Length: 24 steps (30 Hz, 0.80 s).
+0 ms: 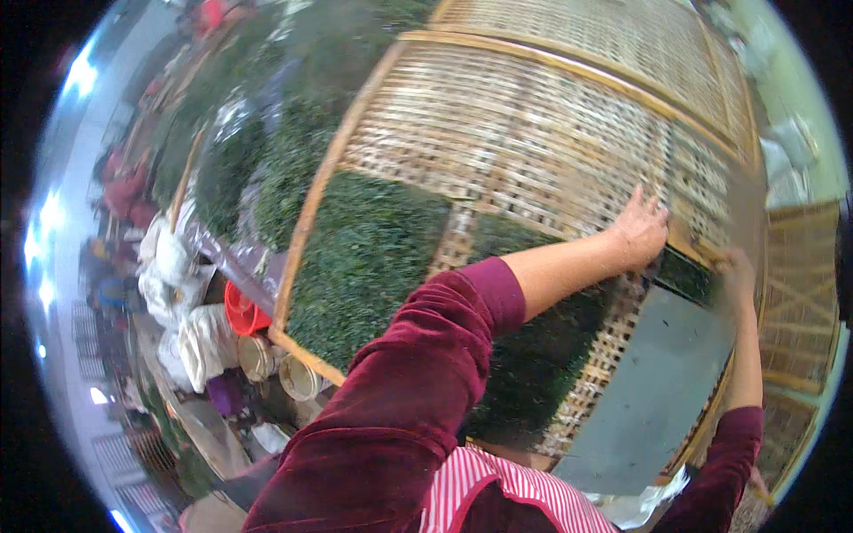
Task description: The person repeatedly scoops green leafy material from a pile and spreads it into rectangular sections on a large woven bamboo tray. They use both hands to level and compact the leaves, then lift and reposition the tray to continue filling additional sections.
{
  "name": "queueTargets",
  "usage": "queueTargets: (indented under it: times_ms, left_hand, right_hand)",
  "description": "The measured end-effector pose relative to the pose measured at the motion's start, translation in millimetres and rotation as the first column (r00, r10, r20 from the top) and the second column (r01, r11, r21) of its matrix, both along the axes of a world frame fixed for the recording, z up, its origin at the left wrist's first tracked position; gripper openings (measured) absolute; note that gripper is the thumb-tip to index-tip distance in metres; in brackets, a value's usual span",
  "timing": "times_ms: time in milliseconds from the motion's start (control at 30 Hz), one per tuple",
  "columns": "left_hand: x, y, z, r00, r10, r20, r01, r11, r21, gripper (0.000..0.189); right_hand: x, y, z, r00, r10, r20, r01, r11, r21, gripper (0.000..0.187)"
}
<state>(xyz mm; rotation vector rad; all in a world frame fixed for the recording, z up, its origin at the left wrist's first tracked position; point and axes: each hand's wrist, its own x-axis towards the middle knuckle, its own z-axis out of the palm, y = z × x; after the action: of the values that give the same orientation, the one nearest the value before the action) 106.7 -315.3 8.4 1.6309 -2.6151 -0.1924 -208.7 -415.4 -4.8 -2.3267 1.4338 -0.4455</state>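
A large woven bamboo tray (480,126) with a wooden rim lies before me, tilted in this view. Finely cut green plant matter covers its near part in rectangular patches: a left patch (373,260) and a darker middle patch (540,366). On the right, a flat grey sheet (650,393) lies at the tray's near side, with a dark green strip (686,274) beyond it. My left hand (641,230) is at a wooden bar (690,241) beside that strip, fingers toward the weave. At the bar's right end, my right hand (736,274) is blurred, its grip unclear.
Another bamboo tray (573,26) adjoins at the far side. Heaps of greens (300,160) lie to the left. Below them are a red plastic container (245,310), buckets (300,378) and white sacks (206,340). Woven panels (800,286) stand on the right. A person (126,186) is far left.
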Motion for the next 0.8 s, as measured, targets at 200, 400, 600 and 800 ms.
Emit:
queueTargets:
  times_ms: [200, 400, 600, 800]
  left_hand:
    - [191.8, 80.7, 20.6, 0.909, 0.344, -0.234, -0.378, 0.918, -0.12, 0.053]
    - [534.7, 284.0, 11.2, 0.643, 0.759, -0.097, -0.733, 0.575, -0.363, 0.067]
    - [806.5, 459.3, -40.4, 0.088, 0.968, 0.233, -0.944, 0.156, -0.291, 0.09]
    - [905.7, 616.1, -69.1, -0.039, 0.967, 0.252, -0.967, 0.027, -0.253, 0.094]
  right_hand:
    - [-24.9, 8.5, 11.3, 0.997, -0.077, 0.004, 0.076, 0.985, 0.153, 0.059]
    - [-65.3, 83.6, 36.6, 0.877, -0.449, 0.172, 0.435, 0.893, 0.112, 0.043]
    - [126.8, 258.0, 70.0, 0.66, -0.655, 0.369, 0.487, 0.746, 0.454, 0.039]
    - [433.9, 379.6, 72.1, 0.897, -0.258, 0.36, 0.058, 0.874, 0.483, 0.033]
